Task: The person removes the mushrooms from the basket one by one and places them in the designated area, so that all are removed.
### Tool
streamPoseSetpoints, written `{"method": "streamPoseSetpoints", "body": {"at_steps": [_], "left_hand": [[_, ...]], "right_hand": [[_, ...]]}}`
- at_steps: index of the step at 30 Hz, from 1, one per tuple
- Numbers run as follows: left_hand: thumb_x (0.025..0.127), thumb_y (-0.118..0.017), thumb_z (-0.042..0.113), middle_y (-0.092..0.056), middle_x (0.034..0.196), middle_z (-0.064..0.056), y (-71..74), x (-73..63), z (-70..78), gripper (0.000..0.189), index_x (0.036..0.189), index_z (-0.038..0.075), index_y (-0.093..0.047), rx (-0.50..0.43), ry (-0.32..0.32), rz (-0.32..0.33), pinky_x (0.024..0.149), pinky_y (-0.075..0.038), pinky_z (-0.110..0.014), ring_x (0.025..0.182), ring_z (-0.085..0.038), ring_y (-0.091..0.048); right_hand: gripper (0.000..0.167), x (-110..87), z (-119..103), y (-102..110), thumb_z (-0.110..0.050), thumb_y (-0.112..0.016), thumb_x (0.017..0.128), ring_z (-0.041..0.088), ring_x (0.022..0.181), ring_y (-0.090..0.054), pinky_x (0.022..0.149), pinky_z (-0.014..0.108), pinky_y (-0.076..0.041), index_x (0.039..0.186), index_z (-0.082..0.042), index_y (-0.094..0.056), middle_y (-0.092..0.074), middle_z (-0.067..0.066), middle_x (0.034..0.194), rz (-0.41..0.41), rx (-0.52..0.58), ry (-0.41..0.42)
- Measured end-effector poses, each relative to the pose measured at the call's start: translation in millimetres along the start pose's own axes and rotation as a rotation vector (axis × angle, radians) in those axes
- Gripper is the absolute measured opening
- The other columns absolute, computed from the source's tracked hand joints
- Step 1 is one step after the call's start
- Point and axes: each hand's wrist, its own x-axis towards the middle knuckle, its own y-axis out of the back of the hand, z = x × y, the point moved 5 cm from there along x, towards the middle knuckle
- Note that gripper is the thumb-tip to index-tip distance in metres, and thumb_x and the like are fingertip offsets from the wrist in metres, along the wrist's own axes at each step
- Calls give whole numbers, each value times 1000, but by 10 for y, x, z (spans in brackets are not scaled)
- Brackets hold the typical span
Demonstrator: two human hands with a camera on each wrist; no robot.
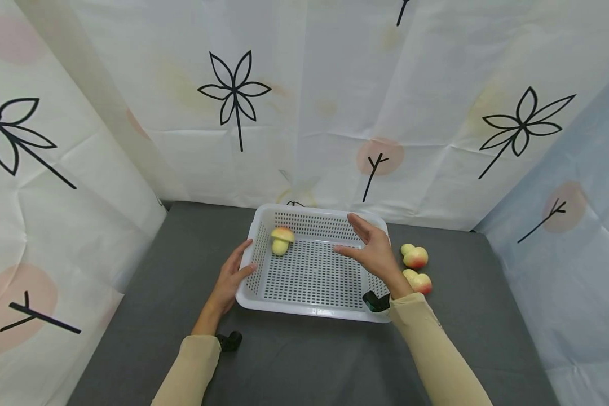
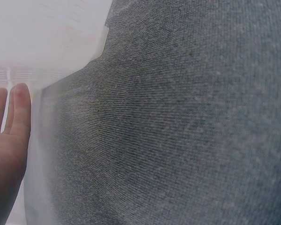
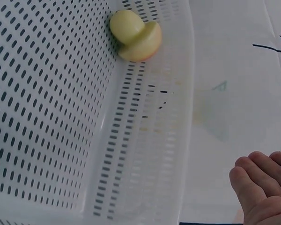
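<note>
A white perforated plastic basket (image 1: 314, 309) sits on the dark grey tabletop. Near its far left corner, inside, a toy mushroom (image 1: 281, 241) with a pale yellow stem and a red-yellow cap leans against the wall; the right wrist view also shows this mushroom (image 3: 136, 37). My left hand (image 1: 227, 282) holds the basket's left rim, thumb over the edge and fingers along the outer side. My right hand (image 1: 374, 252) hovers above the basket's right part, thumb and fingers spread apart, holding nothing. Its spread fingers (image 3: 257, 180) appear beyond the rim in the right wrist view.
Two more toy mushrooms, a far one (image 1: 414, 256) and a near one (image 1: 418, 281), lie on the grey table (image 1: 467, 316) just right of the basket. A white patterned cloth (image 1: 304, 113) hangs close behind the basket, with further cloth at both sides.
</note>
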Motion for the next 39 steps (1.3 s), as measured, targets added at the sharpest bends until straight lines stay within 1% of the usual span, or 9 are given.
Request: {"method": "streamPoseSetpoints", "body": {"at_steps": [4,11,16,22,24,28,32,35,39], "left_hand": [[103,-59,10,-39,154,-25,4,-2,-5,67,162,14,-26,-6,-3,-7,94,-49,-53,129,-43,-51],[103,-59,11,-41,152,-25,3,-6,3,67,161,15,-27,-1,-1,-1,93,-49,-55,128,-46,-51],[103,-59,11,-40,153,-25,8,-7,7,67,161,15,-27,-4,-5,-6,93,-49,-56,128,-44,-51],[103,-59,11,-39,154,-25,7,-8,-5,67,162,15,-26,-10,-2,-10,92,-50,-55,127,-41,-54],[103,-59,11,-40,153,-26,8,-9,0,67,161,15,-27,-9,0,-5,91,-50,-55,125,-41,-55],[103,-59,11,-41,151,-26,9,-17,10,66,161,15,-27,-2,-3,-1,91,-50,-56,124,-41,-56],[103,-59,11,-41,152,-25,8,-21,10,67,161,15,-27,-3,-4,-7,90,-50,-55,124,-41,-56],[103,-59,11,-41,152,-25,9,-20,7,66,161,15,-27,-5,-4,-6,90,-51,-54,123,-41,-57],[104,-59,12,-41,152,-25,9,-16,4,66,161,15,-27,-6,-3,-7,91,-51,-53,124,-41,-56]], "right_hand": [[90,109,10,-158,-19,-86,83,30,147,-35,113,49,-33,156,-2,-36,-37,14,160,-36,20,-12],[92,275,36,-447,-23,-87,83,29,147,-35,114,48,-33,156,-4,-36,-38,13,160,-95,14,-55],[94,373,69,-661,-25,-89,80,26,146,-37,114,44,-34,156,-5,-38,-40,10,159,-113,-12,-91],[93,497,132,-888,-22,-90,79,28,145,-39,114,41,-34,156,-6,-39,-40,10,158,-128,-37,-117],[94,531,130,-950,-21,-90,79,29,145,-38,114,41,-33,156,-5,-38,-40,10,158,-139,-42,-116],[93,590,115,-1063,-18,-89,79,31,144,-39,114,42,-33,155,-4,-38,-40,11,158,-164,-89,-98],[94,629,101,-1152,-20,-90,77,32,142,-41,114,45,-33,154,-4,-40,-42,13,157,-177,-142,-84],[94,658,124,-1217,-23,-91,77,31,143,-40,115,46,-32,155,-5,-40,-42,12,157,-184,-173,-90],[95,694,172,-1295,-23,-91,77,29,146,-35,117,47,-27,155,-7,-39,-41,11,158,-189,-179,-115]]}}
